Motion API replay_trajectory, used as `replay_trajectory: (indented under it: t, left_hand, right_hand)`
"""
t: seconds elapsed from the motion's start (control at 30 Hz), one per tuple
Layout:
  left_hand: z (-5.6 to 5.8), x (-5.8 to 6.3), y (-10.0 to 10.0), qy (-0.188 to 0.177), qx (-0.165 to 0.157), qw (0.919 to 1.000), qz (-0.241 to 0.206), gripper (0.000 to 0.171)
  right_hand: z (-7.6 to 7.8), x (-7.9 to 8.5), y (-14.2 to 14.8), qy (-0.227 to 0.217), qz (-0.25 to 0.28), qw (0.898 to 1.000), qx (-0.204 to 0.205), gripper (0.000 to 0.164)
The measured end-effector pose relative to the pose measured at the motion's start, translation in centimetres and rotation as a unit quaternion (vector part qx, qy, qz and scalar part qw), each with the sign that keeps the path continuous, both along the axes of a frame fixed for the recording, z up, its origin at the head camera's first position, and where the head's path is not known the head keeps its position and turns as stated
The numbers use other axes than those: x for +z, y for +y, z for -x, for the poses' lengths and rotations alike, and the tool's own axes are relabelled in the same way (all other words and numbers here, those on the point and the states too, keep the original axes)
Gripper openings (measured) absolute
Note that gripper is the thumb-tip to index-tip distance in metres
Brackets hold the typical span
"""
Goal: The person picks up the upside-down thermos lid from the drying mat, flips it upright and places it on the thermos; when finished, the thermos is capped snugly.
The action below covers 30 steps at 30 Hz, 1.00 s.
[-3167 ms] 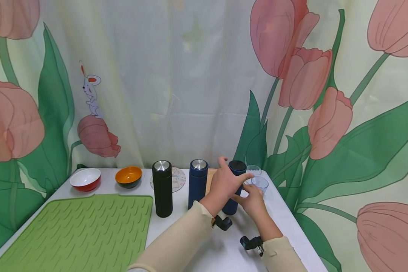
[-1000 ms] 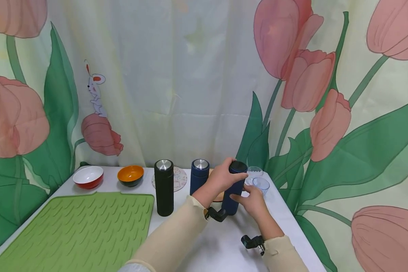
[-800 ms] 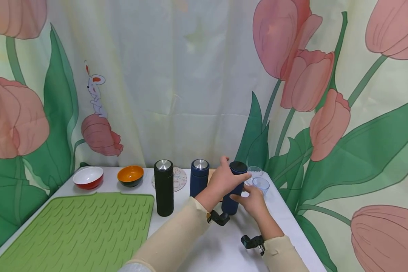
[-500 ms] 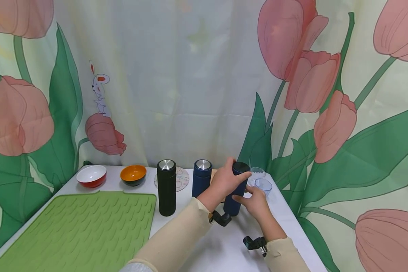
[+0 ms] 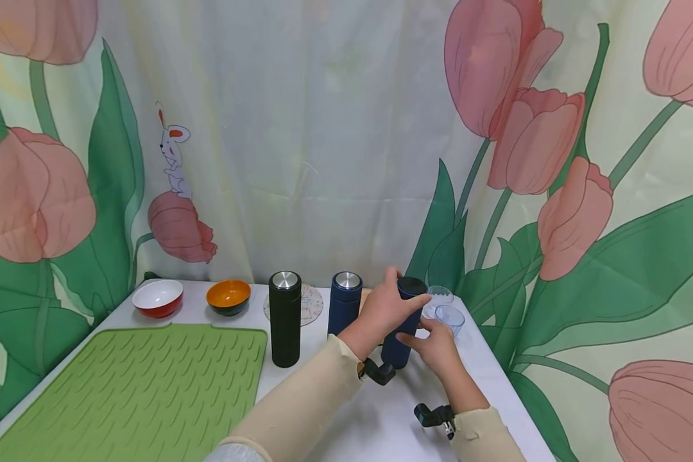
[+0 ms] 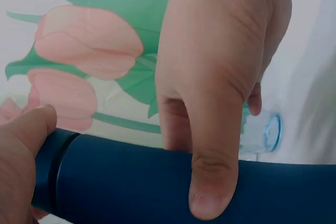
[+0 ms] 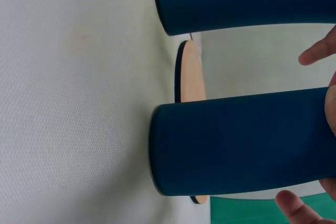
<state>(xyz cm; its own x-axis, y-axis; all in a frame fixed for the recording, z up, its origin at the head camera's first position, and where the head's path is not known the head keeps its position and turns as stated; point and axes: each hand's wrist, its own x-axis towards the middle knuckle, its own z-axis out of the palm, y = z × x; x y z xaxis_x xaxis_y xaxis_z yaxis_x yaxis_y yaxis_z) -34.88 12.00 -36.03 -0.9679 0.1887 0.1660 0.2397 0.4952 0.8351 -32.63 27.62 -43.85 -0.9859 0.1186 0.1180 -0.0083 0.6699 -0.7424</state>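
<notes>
A dark blue thermos flask (image 5: 396, 351) stands upright at the right of the table, gripped by both hands. My left hand (image 5: 383, 312) is at its top, the thumb across the front of the dark-topped lid (image 5: 412, 286). Lower down, my right hand (image 5: 436, 350) grips the body. In the left wrist view, the right thumb lies along the blue flask (image 6: 126, 177), while the left hand (image 6: 18, 166) holds the lid end, beyond a dark seam. The right wrist view shows the flask's base (image 7: 157, 150) close over the white tabletop.
A second blue flask (image 5: 344, 308) and a black flask (image 5: 285, 327) stand to the left. Two clear glasses (image 5: 450, 317) are close behind the right hand. A round wooden board (image 7: 191, 77) lies behind. Further left are an orange bowl (image 5: 228, 295), a red-white bowl (image 5: 158, 297) and a green mat (image 5: 150, 378).
The left hand has shifted its fingers and wrist slightly around the lid, and the right hand has kept its grip on the body. The whole head view has drifted a little.
</notes>
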Motion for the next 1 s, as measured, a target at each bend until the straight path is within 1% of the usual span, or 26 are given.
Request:
replay_trajectory:
  t: [0.1, 0.17, 0.2, 0.27, 0.4, 0.43, 0.5, 0.6, 0.67, 0.73, 0.77, 0.9, 0.93, 1.0]
  left_hand:
    - [0.1, 0.6, -0.5, 0.005, -0.026, 0.9995, 0.017, 0.070]
    - [0.2, 0.9, -0.7, 0.008, -0.040, 0.9990, 0.019, 0.065]
    - [0.3, 1.0, -0.7, 0.008, -0.041, 0.9989, 0.021, 0.066]
    - [0.3, 1.0, -0.7, 0.003, -0.035, 0.9993, 0.016, 0.074]
    - [0.2, 0.7, -0.3, -0.010, -0.007, 0.9999, 0.011, 0.097]
    - [0.2, 0.7, -0.2, -0.008, -0.004, 0.9999, 0.010, 0.098]
    - [0.3, 0.7, -0.3, 0.000, -0.009, 0.9998, 0.015, 0.091]
    - [0.4, 0.9, -0.6, 0.008, -0.032, 0.9992, 0.022, 0.072]
    - [0.4, 1.1, -0.8, 0.005, -0.047, 0.9985, 0.026, 0.067]
    - [0.4, 1.2, -0.8, -0.004, -0.049, 0.9985, 0.025, 0.072]
    - [0.3, 1.2, -0.8, -0.009, -0.044, 0.9987, 0.023, 0.078]
    - [0.1, 1.3, -0.1, -0.015, -0.009, 0.9994, 0.029, 0.102]
    - [0.0, 1.2, 0.0, -0.013, -0.003, 0.9993, 0.036, 0.104]
    - [0.0, 1.1, 0.2, -0.006, 0.003, 0.9989, 0.047, 0.101]
  right_hand:
    - [0.2, 0.3, 0.0, 0.004, 0.004, 1.000, 0.000, 0.079]
    - [0.3, 0.5, 0.0, 0.011, 0.004, 1.000, 0.000, 0.077]
    - [0.3, 0.5, 0.0, 0.013, 0.002, 1.000, 0.000, 0.077]
    - [0.3, 0.6, 0.0, 0.010, 0.000, 1.000, 0.000, 0.076]
    - [0.3, 0.5, -0.1, 0.000, -0.001, 1.000, -0.003, 0.077]
    - [0.3, 0.4, -0.1, -0.002, 0.001, 1.000, -0.003, 0.077]
    - [0.2, 0.4, -0.2, -0.001, 0.005, 1.000, -0.003, 0.079]
    - [0.2, 0.4, -0.2, 0.000, 0.012, 1.000, 0.001, 0.080]
    - [0.2, 0.4, -0.2, 0.000, 0.013, 1.000, 0.001, 0.079]
    - [0.2, 0.4, -0.1, 0.003, 0.010, 1.000, 0.001, 0.079]
    - [0.2, 0.3, -0.1, 0.003, 0.008, 1.000, 0.000, 0.079]
    - [0.2, 0.1, 0.0, 0.003, 0.004, 1.000, 0.002, 0.075]
    - [0.2, 0.1, 0.0, 0.003, 0.004, 1.000, 0.003, 0.074]
    - [0.1, -0.1, -0.1, 0.001, 0.005, 1.000, 0.004, 0.074]
